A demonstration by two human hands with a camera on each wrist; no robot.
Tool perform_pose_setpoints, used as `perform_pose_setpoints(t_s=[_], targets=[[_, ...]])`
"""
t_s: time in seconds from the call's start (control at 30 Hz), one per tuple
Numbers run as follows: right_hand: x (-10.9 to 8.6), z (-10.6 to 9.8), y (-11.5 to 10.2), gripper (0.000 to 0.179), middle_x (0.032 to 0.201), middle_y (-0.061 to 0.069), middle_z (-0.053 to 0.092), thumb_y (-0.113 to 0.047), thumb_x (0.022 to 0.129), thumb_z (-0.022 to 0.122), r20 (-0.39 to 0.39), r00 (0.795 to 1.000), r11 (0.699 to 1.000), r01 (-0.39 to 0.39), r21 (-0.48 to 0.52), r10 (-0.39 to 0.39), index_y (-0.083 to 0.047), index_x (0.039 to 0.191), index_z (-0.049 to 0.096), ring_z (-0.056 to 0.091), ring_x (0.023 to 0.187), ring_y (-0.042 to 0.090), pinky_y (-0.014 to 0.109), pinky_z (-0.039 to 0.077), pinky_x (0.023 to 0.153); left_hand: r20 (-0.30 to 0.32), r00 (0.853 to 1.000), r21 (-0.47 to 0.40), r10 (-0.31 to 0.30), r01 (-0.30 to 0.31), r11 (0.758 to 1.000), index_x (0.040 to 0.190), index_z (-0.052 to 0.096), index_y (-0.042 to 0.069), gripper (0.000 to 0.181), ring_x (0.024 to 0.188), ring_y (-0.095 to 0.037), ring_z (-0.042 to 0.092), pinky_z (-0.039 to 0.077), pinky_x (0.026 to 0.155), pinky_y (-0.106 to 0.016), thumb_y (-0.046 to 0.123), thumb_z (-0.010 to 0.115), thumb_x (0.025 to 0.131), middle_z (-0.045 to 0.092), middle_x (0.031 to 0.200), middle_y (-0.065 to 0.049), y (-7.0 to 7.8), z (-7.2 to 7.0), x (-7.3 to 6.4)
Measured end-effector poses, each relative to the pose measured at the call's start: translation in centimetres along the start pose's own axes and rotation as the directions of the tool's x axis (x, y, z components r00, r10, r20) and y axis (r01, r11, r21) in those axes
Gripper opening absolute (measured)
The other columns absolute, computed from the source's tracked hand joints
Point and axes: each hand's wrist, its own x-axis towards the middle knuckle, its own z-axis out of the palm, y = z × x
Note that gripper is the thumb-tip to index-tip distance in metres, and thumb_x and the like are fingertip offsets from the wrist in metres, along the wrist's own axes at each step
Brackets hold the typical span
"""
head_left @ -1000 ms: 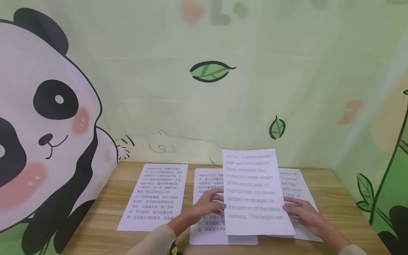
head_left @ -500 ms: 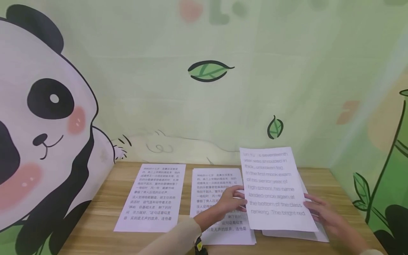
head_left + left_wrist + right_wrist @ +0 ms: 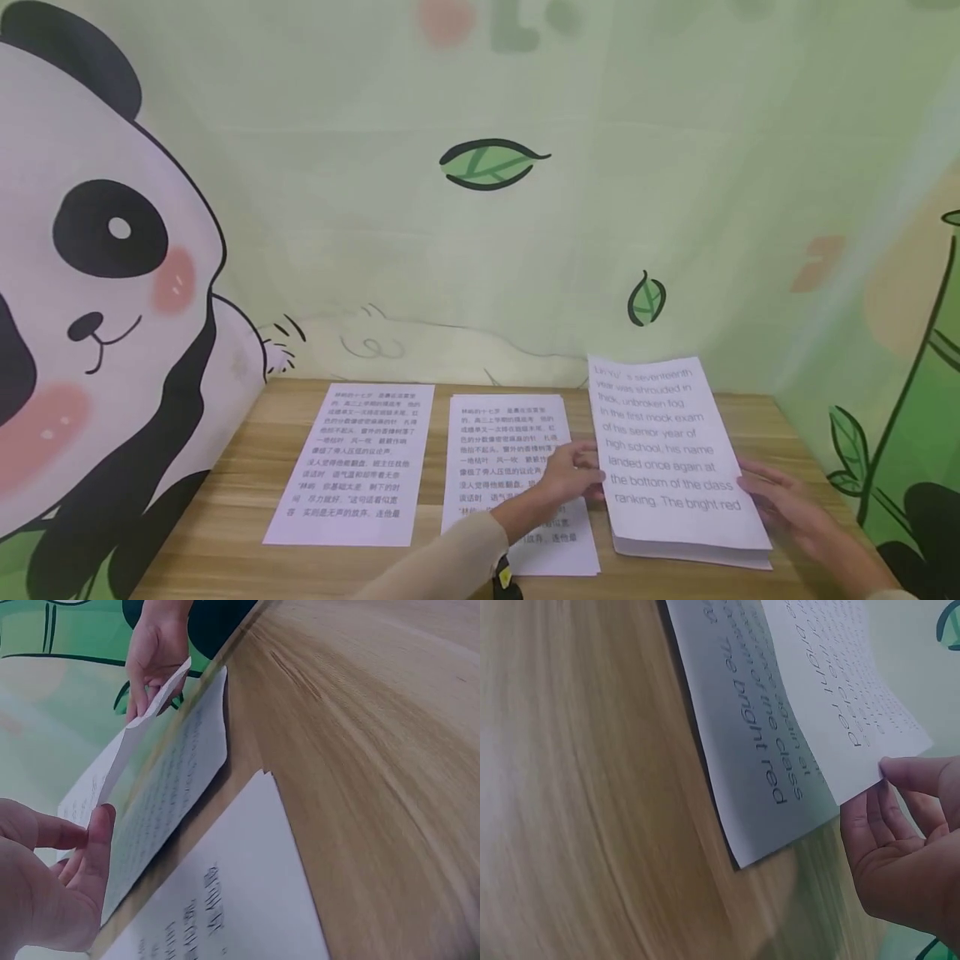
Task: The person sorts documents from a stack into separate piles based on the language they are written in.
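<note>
A white sheet of paper with large English print (image 3: 663,446) hangs over the right part of the table, between both hands. My left hand (image 3: 573,479) pinches its left edge between thumb and fingers, and my right hand (image 3: 791,504) pinches the right edge. In the right wrist view, another English-printed sheet (image 3: 757,742) lies on the table under the held paper (image 3: 840,697), with a gap between them. Beneath my left forearm lies a small pile of sheets with Chinese print (image 3: 502,467), partly covered by that hand and sleeve.
A sheet with Chinese print (image 3: 348,462) lies at the left of the wooden table (image 3: 217,500). Behind the table hangs a green backdrop (image 3: 360,208) with a panda and leaves. My left wrist wears a dark band (image 3: 506,579).
Both hands have carried the English-printed sheet to the right and lowered it over the matching sheet there. More of the middle Chinese-printed pile now shows.
</note>
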Motion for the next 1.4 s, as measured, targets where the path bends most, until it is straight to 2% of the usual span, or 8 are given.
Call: perform_pose_setpoints(t_s=[0.07, 0.33, 0.57, 0.87, 1.0, 1.13, 1.27, 1.4], targets=[[0.0, -0.3, 0.1, 0.055, 0.103, -0.022, 0.066, -0.027, 0.101, 0.064, -0.012, 1.000, 0.999, 0.000, -0.038, 0.000, -0.011, 0.151, 0.048, 0.066, 0.092, 0.000, 0.023, 0.057, 0.083, -0.009, 1.000, -0.004, -0.007, 0.007, 1.000, 0.140, 0.058, 0.006, 0.052, 0.077, -0.018, 0.074, 0.064, 0.073, -0.034, -0.001, 0.067, 0.090, 0.072, 0.100, -0.006, -0.2, 0.4, 0.2], [-0.1, -0.6, 0.7, 0.063, 0.111, -0.010, 0.070, -0.028, 0.100, 0.065, -0.058, 0.998, 0.987, 0.012, -0.161, -0.022, 0.000, 0.151, 0.041, 0.068, 0.091, 0.004, 0.027, 0.059, 0.081, -0.028, 0.999, -0.017, -0.029, 0.028, 0.999, 0.138, 0.059, 0.004, 0.051, 0.073, -0.019, 0.074, 0.063, 0.068, -0.030, -0.005, 0.068, 0.088, 0.073, 0.098, -0.007, -1.3, 1.6, 1.0], [0.1, 0.2, 1.7, 0.069, 0.107, -0.001, 0.074, -0.026, 0.099, 0.066, -0.088, 0.996, 0.984, -0.017, -0.179, 0.002, 0.006, 0.152, 0.036, 0.070, 0.090, 0.011, 0.031, 0.060, 0.078, -0.008, 0.997, -0.017, -0.075, 0.075, 0.997, 0.139, 0.058, 0.002, 0.049, 0.070, -0.015, 0.073, 0.063, 0.068, -0.030, -0.002, 0.066, 0.091, 0.074, 0.095, -0.009, -1.8, 1.5, 0.7], [1.0, 0.0, 1.7, 0.065, 0.139, 0.031, 0.057, -0.029, 0.101, 0.062, -0.124, 0.992, 0.962, -0.014, -0.273, -0.021, 0.008, 0.150, 0.039, 0.067, 0.096, 0.008, 0.032, 0.061, 0.083, 0.025, 0.995, 0.016, -0.099, 0.099, 0.995, 0.140, 0.057, 0.003, 0.044, 0.076, -0.017, 0.073, 0.063, 0.071, -0.029, 0.007, 0.063, 0.096, 0.072, 0.095, -0.009, -1.8, 0.7, 0.8], [0.8, -0.2, 1.3, 0.058, 0.139, 0.031, 0.058, -0.025, 0.102, 0.061, -0.109, 0.991, 0.959, 0.039, -0.280, -0.072, 0.010, 0.145, 0.045, 0.068, 0.096, 0.006, 0.030, 0.061, 0.083, 0.047, 0.996, 0.053, -0.082, 0.079, 0.995, 0.138, 0.059, 0.004, 0.044, 0.079, -0.017, 0.072, 0.062, 0.072, -0.029, 0.008, 0.063, 0.095, 0.072, 0.098, -0.008, -1.6, 0.2, 0.8], [0.6, -0.5, 1.1, 0.054, 0.123, 0.023, 0.071, -0.020, 0.102, 0.061, -0.102, 0.990, 0.968, 0.068, -0.243, -0.095, 0.012, 0.143, 0.047, 0.071, 0.091, 0.003, 0.027, 0.062, 0.082, 0.075, 0.996, 0.045, -0.048, 0.044, 0.998, 0.141, 0.057, 0.003, 0.051, 0.081, -0.018, 0.072, 0.063, 0.074, -0.031, 0.003, 0.063, 0.090, 0.070, 0.100, -0.008, -1.2, -0.8, 0.5], [0.2, -1.0, 0.8, 0.055, 0.107, 0.008, 0.078, -0.016, 0.103, 0.058, -0.086, 0.990, 0.972, 0.087, -0.217, -0.108, 0.014, 0.145, 0.041, 0.072, 0.086, 0.003, 0.026, 0.062, 0.079, 0.097, 0.995, 0.022, 0.003, -0.005, 1.000, 0.142, 0.054, 0.000, 0.055, 0.085, -0.026, 0.074, 0.064, 0.076, -0.035, -0.001, 0.063, 0.088, 0.070, 0.103, -0.012, -0.4, -2.0, 0.1], [-0.3, -0.4, 0.2, 0.057, 0.109, 0.008, 0.077, -0.017, 0.105, 0.053, -0.069, 0.990, 0.961, 0.105, -0.255, -0.127, 0.015, 0.147, 0.034, 0.071, 0.086, 0.003, 0.025, 0.061, 0.079, 0.120, 0.992, 0.041, 0.045, -0.050, 0.998, 0.143, 0.053, -0.001, 0.052, 0.096, -0.037, 0.074, 0.064, 0.078, -0.037, 0.005, 0.066, 0.093, 0.071, 0.114, -0.021, 0.3, -3.4, -0.3]])
